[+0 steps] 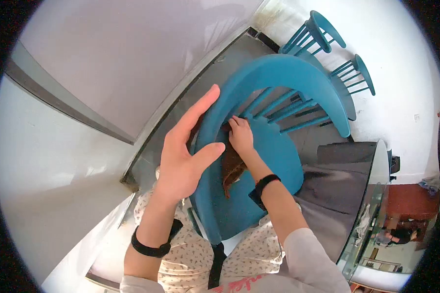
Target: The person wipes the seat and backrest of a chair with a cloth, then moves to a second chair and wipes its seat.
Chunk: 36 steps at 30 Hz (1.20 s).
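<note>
A blue chair with a curved back rail and spindles stands right in front of me. My left hand is at the left part of the rail, thumb and fingers spread apart, with nothing held in it. Inside the rail, my right hand has its fingers curled on a brown cloth, which hangs down over the seat. Its fingertips are near the spindles at the left side of the chair. Each wrist wears a black band.
Two more blue chairs stand by the white wall at the upper right. A table with a dark grey cloth and glass top is at my right. A person shows far right. A pale panel rises at the left.
</note>
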Each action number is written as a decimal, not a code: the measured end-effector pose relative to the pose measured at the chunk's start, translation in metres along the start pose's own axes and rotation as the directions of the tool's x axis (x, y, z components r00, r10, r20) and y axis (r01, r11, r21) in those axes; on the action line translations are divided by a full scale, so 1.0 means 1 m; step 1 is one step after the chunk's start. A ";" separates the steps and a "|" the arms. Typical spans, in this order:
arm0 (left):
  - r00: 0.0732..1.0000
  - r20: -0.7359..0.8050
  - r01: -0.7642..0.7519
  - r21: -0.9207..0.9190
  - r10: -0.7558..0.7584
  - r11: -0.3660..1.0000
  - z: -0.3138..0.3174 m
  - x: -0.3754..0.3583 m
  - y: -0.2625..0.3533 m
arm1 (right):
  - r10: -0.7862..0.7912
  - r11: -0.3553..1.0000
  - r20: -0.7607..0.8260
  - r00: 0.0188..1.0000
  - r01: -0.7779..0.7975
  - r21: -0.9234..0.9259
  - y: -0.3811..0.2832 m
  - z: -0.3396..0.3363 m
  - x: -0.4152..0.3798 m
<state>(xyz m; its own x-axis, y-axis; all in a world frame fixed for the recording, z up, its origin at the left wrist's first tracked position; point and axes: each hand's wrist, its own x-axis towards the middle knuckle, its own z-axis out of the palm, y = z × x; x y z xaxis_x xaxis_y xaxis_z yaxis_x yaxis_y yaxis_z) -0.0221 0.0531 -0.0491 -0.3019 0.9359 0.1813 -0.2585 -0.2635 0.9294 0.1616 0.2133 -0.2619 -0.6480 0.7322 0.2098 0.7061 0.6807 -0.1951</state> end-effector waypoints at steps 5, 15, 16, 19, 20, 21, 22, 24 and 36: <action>0.998 -0.051 -0.023 0.024 0.025 0.999 0.003 -0.001 0.004 | 0.049 0.999 0.009 0.999 -0.049 -0.017 -0.006 -0.002 0.002; 0.997 -0.038 -0.059 0.038 0.061 0.998 0.002 -0.001 0.000 | 0.073 0.976 0.207 0.975 -0.113 0.187 -0.050 -0.052 -0.084; 0.997 -0.042 -0.058 0.036 0.060 0.998 0.001 -0.001 0.000 | 0.039 0.978 0.231 0.972 -0.085 0.192 -0.056 -0.057 -0.102; 0.999 -0.032 -0.038 0.007 0.039 0.999 0.000 0.002 0.001 | -0.026 0.969 0.287 0.958 -0.047 0.242 -0.076 -0.073 -0.150; 0.999 -0.031 -0.041 0.006 0.042 0.999 -0.001 0.001 0.001 | -0.061 0.957 0.319 0.946 -0.035 0.288 -0.080 -0.079 -0.163; 0.999 -0.030 -0.045 0.006 0.045 0.999 -0.001 0.001 0.000 | -0.062 0.957 0.323 0.944 -0.036 0.288 -0.084 -0.087 -0.168; 0.999 -0.031 -0.043 0.006 0.043 0.999 0.000 0.000 0.000 | -0.037 0.968 0.221 0.974 -0.020 0.251 -0.086 -0.096 -0.172; 0.999 -0.033 -0.022 0.007 0.022 1.000 -0.001 0.001 -0.003 | -0.026 0.977 0.117 0.993 0.001 0.215 -0.083 -0.098 -0.177; 0.999 -0.034 -0.025 -0.013 0.024 1.000 0.000 0.000 0.001 | 0.058 0.949 0.090 0.994 -0.083 0.303 -0.058 -0.022 -0.042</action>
<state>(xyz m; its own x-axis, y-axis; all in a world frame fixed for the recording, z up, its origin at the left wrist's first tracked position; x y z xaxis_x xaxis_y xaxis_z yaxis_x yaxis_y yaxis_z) -0.0221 0.0529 -0.0478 -0.3389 0.9209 0.1928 -0.2627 -0.2894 0.9204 0.1541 0.1425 -0.2382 -0.6286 0.7697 0.1114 0.6374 0.5920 -0.4932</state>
